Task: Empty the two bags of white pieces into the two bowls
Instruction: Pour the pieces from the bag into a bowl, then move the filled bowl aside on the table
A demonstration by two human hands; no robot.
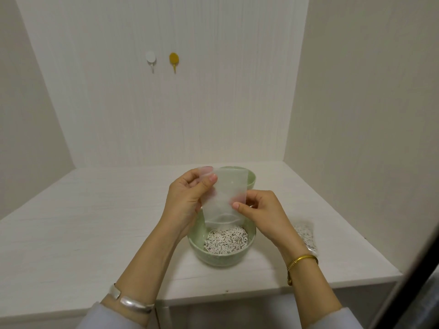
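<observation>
I hold a clear plastic bag (pixel 225 198) upside down over the near green bowl (pixel 222 257), its open mouth just above the pile of white pieces (pixel 225 241) in that bowl. The bag looks empty. My left hand (pixel 187 200) pinches its upper left corner. My right hand (pixel 261 212) pinches its right edge. A second green bowl (pixel 251 180) stands behind, mostly hidden by the bag, so its inside cannot be seen. A second bag full of white pieces (pixel 305 236) lies on the table to the right of my right wrist.
The white table (pixel 95 222) is boxed in by white walls at the back and on both sides. Two small hooks, one white (pixel 150 59) and one yellow (pixel 174 60), hang on the back wall. A dark edge crosses the lower right corner.
</observation>
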